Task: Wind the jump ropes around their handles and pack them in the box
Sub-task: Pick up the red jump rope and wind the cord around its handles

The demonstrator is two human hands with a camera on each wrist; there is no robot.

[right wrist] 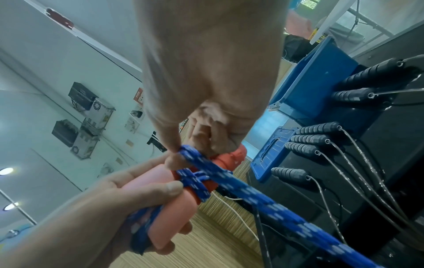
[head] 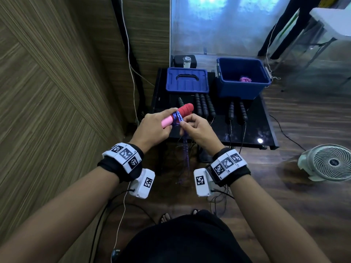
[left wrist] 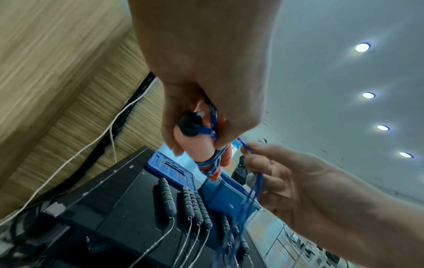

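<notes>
one handle pair point(head: 177, 115), red ends up-right

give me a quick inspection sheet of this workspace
surface: black table, glossy
job's things: red-pink handles with blue rope partly wound; open blue box holding a pink bundle; black handles lying in rows
clutter: box lid on the table
hands: left hand grips the handles; right hand pinches the rope
cables: white cord down the wall
surroundings: fan on a wood floor
</notes>
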